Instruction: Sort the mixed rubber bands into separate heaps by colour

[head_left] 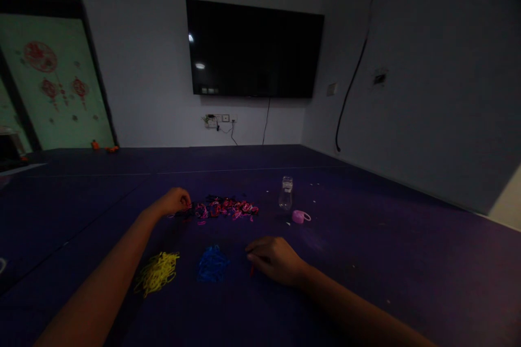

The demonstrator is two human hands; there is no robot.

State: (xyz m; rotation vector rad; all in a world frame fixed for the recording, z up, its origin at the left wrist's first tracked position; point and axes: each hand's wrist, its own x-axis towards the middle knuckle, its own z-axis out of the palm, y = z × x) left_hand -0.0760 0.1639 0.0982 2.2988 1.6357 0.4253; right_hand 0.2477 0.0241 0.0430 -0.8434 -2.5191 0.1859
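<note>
The left hand [174, 202], fingers curled, touches the left end of the mixed pile of pink, red and dark bands [228, 207]; whether it holds one cannot be told. The right hand [277, 260] rests low, fingers drawn together, with a bit of red [252, 270] showing under the fingertips, gripped or not being unclear. Nearer, yellow bands [158, 272] lie left and blue bands [212, 264] right of them. Right of the mixed pile stand a clear bottle [286, 198] and, just nearer, a pink cap [298, 217], all on the purple surface [366, 238].
</note>
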